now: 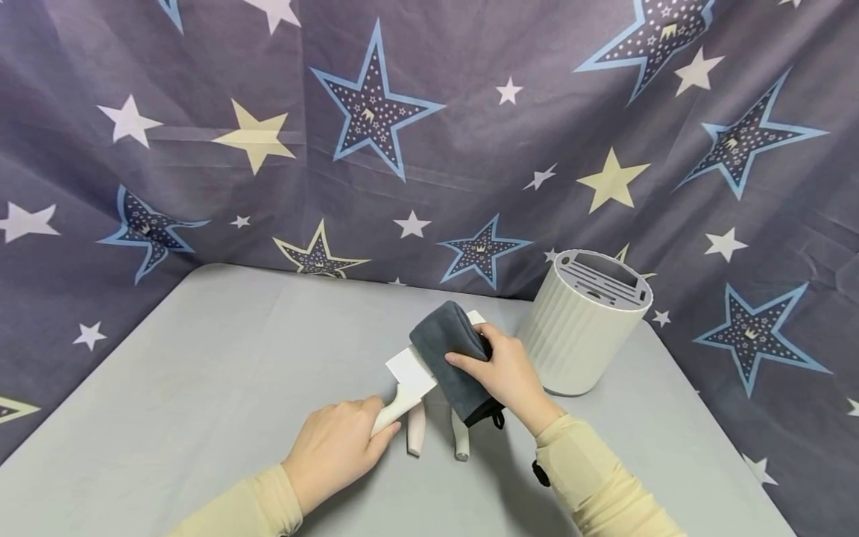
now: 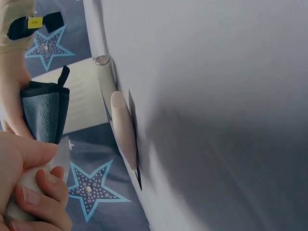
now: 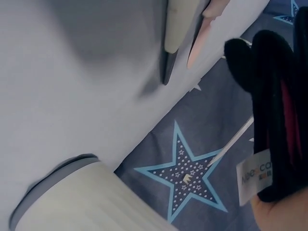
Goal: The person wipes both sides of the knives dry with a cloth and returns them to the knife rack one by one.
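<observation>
Pale yellow sleeves (image 1: pixel 597 477) reach in from the near edge as we work with both hands over a light grey bench (image 1: pixel 201 388). Our left hand (image 1: pixel 338 444) grips the handle of a white knife (image 1: pixel 411 373), fingers wrapped around it, the broad blade angled up and to the right above the bench. Our right hand (image 1: pixel 506 369) clasps a folded dark grey cloth (image 1: pixel 446 350) around the blade, with a white end showing past it. A printed tag (image 3: pixel 254 177) hangs from the cloth. Below, side by side but apart, lie a pink knife (image 1: pixel 416 429) and a pale-handled knife (image 1: pixel 460 436), handles toward us. Just beyond our right hand stands a ribbed white knife block (image 1: pixel 577 335) with a slotted grey top; star-patterned fabric (image 1: pixel 456 149) hangs behind.
</observation>
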Motion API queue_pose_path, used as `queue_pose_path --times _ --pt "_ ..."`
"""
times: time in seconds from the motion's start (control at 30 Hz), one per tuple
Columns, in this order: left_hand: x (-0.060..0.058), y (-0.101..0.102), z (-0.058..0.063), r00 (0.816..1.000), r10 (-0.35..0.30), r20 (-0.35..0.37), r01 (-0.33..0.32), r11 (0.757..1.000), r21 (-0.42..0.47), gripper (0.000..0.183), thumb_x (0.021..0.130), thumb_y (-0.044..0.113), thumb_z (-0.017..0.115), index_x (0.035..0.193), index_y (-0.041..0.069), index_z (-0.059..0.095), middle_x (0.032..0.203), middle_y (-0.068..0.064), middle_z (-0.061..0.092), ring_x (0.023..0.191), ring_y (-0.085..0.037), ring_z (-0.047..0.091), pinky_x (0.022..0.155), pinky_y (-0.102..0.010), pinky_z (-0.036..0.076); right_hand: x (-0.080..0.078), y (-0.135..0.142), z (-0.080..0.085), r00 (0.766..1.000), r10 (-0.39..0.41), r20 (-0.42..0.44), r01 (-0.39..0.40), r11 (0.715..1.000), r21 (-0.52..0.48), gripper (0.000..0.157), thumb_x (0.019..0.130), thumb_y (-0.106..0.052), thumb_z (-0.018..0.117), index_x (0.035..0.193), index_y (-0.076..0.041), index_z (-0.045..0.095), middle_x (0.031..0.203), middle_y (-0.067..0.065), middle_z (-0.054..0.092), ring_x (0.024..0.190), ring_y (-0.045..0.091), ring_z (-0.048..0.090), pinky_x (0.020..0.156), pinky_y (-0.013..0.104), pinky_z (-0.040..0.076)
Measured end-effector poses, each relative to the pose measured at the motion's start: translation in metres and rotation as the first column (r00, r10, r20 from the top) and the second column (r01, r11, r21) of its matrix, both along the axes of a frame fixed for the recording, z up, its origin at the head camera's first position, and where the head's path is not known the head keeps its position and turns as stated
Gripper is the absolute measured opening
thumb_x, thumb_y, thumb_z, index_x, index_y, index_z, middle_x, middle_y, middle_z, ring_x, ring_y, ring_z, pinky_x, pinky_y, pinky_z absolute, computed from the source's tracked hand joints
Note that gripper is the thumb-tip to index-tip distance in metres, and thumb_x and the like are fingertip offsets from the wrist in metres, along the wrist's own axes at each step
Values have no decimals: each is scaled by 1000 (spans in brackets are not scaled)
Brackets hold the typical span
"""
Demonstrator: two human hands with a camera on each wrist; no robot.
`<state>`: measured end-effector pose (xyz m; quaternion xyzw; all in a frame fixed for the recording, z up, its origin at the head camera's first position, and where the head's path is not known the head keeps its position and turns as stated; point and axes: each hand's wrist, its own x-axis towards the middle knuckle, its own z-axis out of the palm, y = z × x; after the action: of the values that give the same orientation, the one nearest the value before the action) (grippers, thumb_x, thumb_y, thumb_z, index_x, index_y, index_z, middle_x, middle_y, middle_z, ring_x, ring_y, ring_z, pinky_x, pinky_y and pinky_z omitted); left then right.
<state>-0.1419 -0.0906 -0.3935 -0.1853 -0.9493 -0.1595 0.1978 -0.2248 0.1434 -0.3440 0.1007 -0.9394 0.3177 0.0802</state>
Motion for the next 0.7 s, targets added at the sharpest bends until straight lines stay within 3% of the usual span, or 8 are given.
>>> queue_pose_path --times 0.4,0.7 --pt "1 1 -1 1000 -4 -2 4 1000 -3 36 84 34 75 69 18 47 53 10 38 46 -8 36 41 -28 28 -10 16 -1 999 -39 -3 39 999 3 59 83 -42 78 128 -8 61 103 14 71 76 21 61 64 34 51" --pt "2 2 0 1000 -7 -7 7 1000 -13 35 84 35 75 70 18 48 53 10 39 46 -7 35 41 -28 27 -17 30 -5 995 -93 -30 93 996 8 58 83 -41 78 127 -7 61 105 16 71 82 26 63 72 41 52"
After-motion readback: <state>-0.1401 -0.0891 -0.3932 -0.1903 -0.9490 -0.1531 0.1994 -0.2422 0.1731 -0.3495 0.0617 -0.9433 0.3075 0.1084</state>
